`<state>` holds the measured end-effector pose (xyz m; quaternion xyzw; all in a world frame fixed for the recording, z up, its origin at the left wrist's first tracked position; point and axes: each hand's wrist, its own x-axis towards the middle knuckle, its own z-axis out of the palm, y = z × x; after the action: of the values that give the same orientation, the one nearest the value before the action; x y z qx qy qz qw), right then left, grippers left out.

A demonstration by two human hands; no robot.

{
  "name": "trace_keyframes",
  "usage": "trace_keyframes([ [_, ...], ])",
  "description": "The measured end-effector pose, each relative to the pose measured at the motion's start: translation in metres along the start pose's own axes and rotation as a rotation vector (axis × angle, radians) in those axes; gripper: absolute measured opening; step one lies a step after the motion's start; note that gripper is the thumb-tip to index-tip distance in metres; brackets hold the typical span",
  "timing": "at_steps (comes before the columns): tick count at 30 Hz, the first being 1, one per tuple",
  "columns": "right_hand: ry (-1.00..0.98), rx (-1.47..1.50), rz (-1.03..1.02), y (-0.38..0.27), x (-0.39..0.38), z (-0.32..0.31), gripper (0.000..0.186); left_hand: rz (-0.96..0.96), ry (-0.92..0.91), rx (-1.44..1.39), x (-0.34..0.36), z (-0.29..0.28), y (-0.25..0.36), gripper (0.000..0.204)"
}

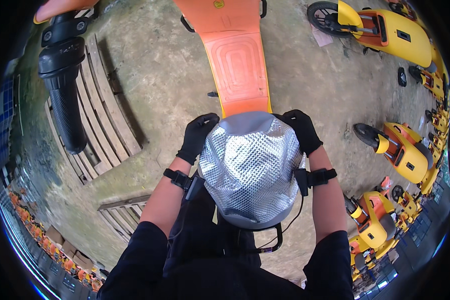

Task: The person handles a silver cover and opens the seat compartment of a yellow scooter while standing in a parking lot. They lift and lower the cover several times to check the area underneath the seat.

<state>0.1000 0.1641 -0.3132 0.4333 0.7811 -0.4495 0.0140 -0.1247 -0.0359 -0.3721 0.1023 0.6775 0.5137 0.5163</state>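
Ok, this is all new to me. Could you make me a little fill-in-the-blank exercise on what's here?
1. The left hand and right hand are gloved in ____.
2. The quilted cover between them is shiny ____.
3. The wooden pallets lie on the person's ____ side.
4. The scooters parked on the right are mostly ____.

Missing words: black; silver; left; yellow.

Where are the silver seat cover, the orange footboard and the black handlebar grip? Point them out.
Silver seat cover (251,170), head view: middle of its foil top.
Orange footboard (238,67), head view: its ridged centre.
Black handlebar grip (67,111), head view: its textured sleeve.
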Motion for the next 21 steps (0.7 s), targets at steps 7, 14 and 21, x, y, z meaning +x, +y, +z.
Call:
trace_keyframes([
  [7, -0.210, -0.169, -0.166, 0.024, 0.018, -0.003, 0.020, -0.277, -0.241, -0.090, 0.009, -0.018, -0.024, 0.023],
  [14, -0.434, -0.461, -0.339, 0.032, 0.030, -0.004, 0.021, -0.255, -0.359, 0.183, 0.019, -0.020, -0.016, 0.021],
  [21, -0.493, -0.410, -0.305, 0.053, 0.035, -0.004, 0.018, 0.172, -0.531, 0.818, 0.026, -0.020, -0.023, 0.018],
])
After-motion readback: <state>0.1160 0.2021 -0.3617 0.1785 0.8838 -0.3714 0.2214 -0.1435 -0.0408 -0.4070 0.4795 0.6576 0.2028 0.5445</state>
